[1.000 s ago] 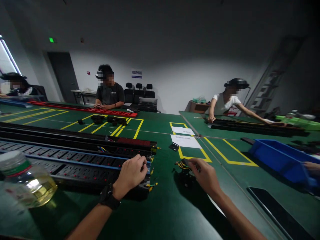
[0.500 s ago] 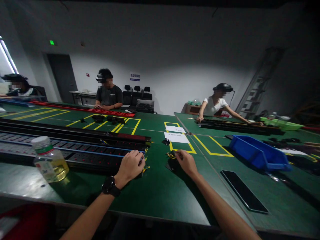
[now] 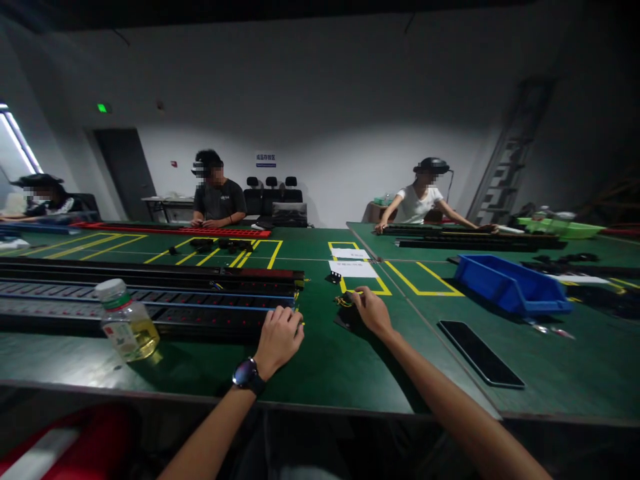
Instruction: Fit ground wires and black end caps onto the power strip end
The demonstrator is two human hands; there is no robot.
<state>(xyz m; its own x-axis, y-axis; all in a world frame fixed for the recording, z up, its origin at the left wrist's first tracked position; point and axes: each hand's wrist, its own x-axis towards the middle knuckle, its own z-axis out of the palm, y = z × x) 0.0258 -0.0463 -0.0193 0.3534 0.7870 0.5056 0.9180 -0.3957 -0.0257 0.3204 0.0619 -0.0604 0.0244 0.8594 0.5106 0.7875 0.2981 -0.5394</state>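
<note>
One bottle [image 3: 129,325] before black strips [image 3: 200,323]

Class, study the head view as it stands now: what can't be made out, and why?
All in the head view:
- Whether the right hand grips or merely touches the part with yellow wires: its fingers hide the contact.
- The stretch of black strip behind the left hand: the hand covers it.
- That strip's far end: cut off by the left edge.
- The bottle label's wording: too small and blurred.

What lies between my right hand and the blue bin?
In the head view, green tabletop, crossed by a seam and yellow tape, lies between your right hand and the blue bin.
</note>
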